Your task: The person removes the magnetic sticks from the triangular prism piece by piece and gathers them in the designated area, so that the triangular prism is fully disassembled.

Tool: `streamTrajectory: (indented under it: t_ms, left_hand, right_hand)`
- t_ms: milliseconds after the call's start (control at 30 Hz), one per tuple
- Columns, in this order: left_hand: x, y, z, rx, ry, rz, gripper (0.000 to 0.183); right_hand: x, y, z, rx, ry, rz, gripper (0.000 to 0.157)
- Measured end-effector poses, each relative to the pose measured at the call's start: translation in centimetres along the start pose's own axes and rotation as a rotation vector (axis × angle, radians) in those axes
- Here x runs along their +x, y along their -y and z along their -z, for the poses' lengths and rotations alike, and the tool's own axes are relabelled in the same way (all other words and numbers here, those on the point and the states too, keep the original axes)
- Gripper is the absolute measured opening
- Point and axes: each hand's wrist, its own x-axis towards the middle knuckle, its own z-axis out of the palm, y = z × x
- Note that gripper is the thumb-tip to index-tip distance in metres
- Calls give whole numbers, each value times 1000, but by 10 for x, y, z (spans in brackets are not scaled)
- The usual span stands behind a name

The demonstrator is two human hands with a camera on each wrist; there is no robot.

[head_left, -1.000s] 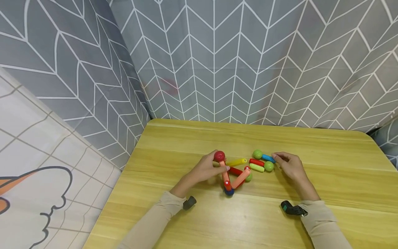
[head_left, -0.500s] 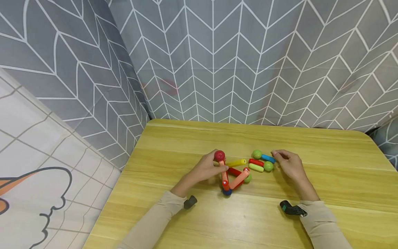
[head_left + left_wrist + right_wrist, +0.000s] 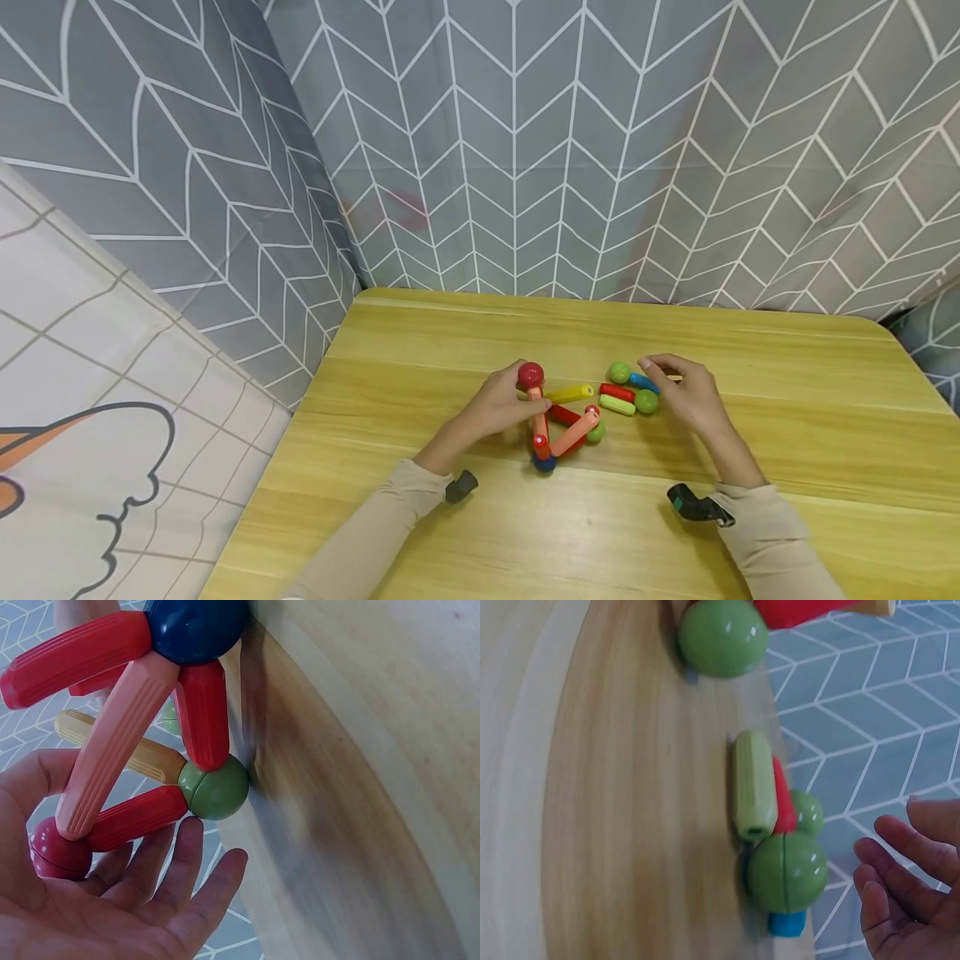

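My left hand (image 3: 498,408) grips a frame of magnetic rods and balls at its red ball (image 3: 56,851) and salmon rod (image 3: 116,746). A dark blue ball (image 3: 199,626) joins several rods at the near corner. The left wrist view shows a yellow rod (image 3: 154,759) and red rods meeting at a green ball (image 3: 217,787). My right hand (image 3: 693,400) hovers with loosely curled fingers by a loose blue rod (image 3: 643,382), holding nothing visible. Beside it lie two green balls (image 3: 647,402), a red rod (image 3: 617,392) and a lime rod (image 3: 617,405).
The wooden table (image 3: 450,333) runs back to a grey patterned curtain (image 3: 517,150). A white cloth (image 3: 135,467) with a cartoon print hangs at the left. Each wrist wears a dark camera mount (image 3: 697,505).
My right hand has moved slightly left and away from me, over the end of the blue rod. The left hand keeps its grip, while the frame's near corner shifts slightly left.
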Motion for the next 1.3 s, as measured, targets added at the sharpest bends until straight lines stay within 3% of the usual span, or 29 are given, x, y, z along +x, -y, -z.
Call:
streamTrajectory:
  t_ms: [167, 700, 1000, 1300]
  left_hand:
    - [1, -1, 1, -2, 17, 2, 37]
    - [1, -1, 3, -50, 179, -44, 31]
    - [-5, -1, 2, 42, 185, -42, 52]
    - [-7, -1, 0, 66, 138, -45, 48]
  right_hand:
    - [-1, 13, -2, 14, 0, 33, 38]
    - [-3, 41, -15, 46, 59, 73, 34]
    - [-2, 53, -21, 53, 65, 121, 28]
    - [-2, 62, -26, 59, 83, 140, 27]
